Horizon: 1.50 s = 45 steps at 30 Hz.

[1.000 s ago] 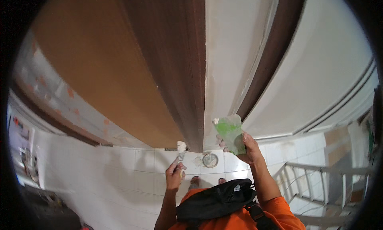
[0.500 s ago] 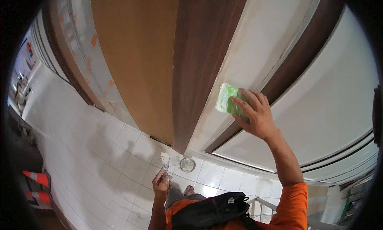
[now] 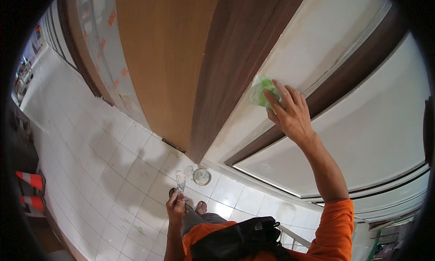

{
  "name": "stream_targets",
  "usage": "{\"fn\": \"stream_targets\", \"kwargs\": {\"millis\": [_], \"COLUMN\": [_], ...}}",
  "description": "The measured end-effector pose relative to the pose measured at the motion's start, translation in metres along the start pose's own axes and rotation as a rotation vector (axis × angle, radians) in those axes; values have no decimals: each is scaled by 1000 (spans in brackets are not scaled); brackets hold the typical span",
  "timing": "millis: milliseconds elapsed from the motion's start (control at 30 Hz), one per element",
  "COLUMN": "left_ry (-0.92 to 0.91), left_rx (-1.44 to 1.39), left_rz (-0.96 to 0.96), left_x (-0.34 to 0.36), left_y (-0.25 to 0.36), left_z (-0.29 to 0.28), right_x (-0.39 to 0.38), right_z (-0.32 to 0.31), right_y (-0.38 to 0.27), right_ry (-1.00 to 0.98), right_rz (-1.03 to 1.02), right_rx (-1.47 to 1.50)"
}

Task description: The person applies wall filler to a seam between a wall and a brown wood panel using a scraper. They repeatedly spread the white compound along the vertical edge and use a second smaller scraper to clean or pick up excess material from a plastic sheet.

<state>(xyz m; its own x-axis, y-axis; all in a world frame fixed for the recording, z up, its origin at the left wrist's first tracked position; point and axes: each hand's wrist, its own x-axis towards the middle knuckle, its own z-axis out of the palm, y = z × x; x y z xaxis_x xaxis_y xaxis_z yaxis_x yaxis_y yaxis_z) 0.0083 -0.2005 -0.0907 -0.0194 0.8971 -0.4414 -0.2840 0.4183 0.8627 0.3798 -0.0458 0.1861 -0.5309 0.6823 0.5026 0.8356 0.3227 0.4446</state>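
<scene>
"Cones (image 3: 31, 179), orange and white, stood at the far left. What came after them?"

"Pale floor tiles (image 3: 81, 147), then grey sheeting with orange marks (image 3: 103, 43), and next to it a tall tan panel (image 3: 163, 57)."

"Where was the left hand (image 3: 176, 205)?"

"Low down, over the floor. Its fingers were closed around the handle of a scraper (image 3: 181, 181), whose blade pointed away from the body and carried whitish residue."

"And the round tin (image 3: 195, 177)?"

"On the floor just right of that blade, near the foot of the dark brown panel (image 3: 231, 66). I couldn't make out how much was in it."

"The right hand (image 3: 292, 116), then?"

"Higher and farther right, its fingers slightly spread and clamped on a green spreader (image 3: 258, 95). That lay over the white strip (image 3: 326, 43), by the dark panel's edge. Whether its whole edge touched, I couldn't tell."

"How far along did it look?"

"Partway, I'd judge. The strip had a smeared, faintly yellowish band down its left side, so some spreading seemed done. Its right margin, beside the dark band (image 3: 362, 68), looked rough, so smoothing there probably remained."

"And farthest right?"

"A broad white panel (image 3: 362, 134), touched by neither tool."
</scene>
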Motion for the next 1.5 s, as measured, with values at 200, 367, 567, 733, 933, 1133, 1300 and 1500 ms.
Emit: {"fn": "stream_targets", "kwargs": {"millis": [200,367,567,733,933,1133,1300,1500], "left_ry": [-8,-12,-2,22,19,-6,8,3], "left_rx": [2,5,15,34,10,-13,23,13], "left_rz": [-24,-17,-72,-80,-89,-53,-76,-48], "left_x": [-2,-3,-5,-10,-12,-13,-16,-18], "left_y": [-9,-11,-10,-6,-8,-16,-14,-10], "left_z": [-2,-2,-3,-3,-6,-13,-15,-12], "right_x": [4,1,-5,1,18,17,21,13], "right_z": [5,17,20,-5,-15,-8,-14,0], "right_y": [-3,-3,-10,-7,4,8,7,-2], "right_ry": [-20,-2,-140,-124,59,60,21,-2], "right_rz": [-30,-52,-90,-89,5,-29,-41,-35], "right_rx": [-66,-131,-61,145,89,49,37,41]}}
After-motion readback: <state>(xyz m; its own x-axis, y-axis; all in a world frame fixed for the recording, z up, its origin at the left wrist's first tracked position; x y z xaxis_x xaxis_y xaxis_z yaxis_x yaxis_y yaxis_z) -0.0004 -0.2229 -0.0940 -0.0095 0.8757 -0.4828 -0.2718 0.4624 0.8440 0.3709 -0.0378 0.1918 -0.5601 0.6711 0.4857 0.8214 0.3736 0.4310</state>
